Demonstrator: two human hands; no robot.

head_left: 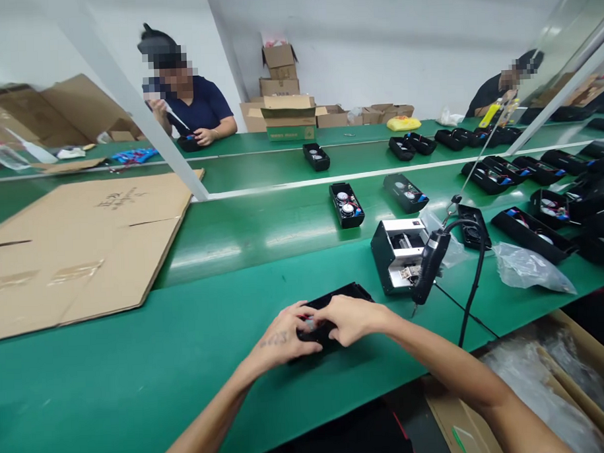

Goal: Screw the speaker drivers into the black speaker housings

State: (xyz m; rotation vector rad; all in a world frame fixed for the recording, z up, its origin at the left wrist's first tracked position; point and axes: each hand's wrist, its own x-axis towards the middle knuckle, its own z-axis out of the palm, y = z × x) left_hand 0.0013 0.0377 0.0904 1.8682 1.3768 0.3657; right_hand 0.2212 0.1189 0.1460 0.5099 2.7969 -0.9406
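A black speaker housing (pixel 354 291) lies at a slant on the green bench in front of me. My left hand (pixel 280 337) is closed around its near left end, thumb and fingers on either side. My right hand (pixel 353 316) reaches over from the right, its fingers curled and pressed together at the inside of the housing. Whatever those fingertips pinch is hidden. Between the hands shows a small pale part, too blurred to name. Right of the housing, an electric screwdriver (pixel 431 268) hangs on a cable before a black-and-silver boxy machine (pixel 399 256).
Open housings with speakers and wires, one (pixel 347 205) among several, stand on the green line. More pile up at right near a plastic bag (pixel 534 268). Flattened cardboard (pixel 85 247) covers the left. Two people (pixel 199 108) work across the line. An open carton (pixel 486 405) sits below right.
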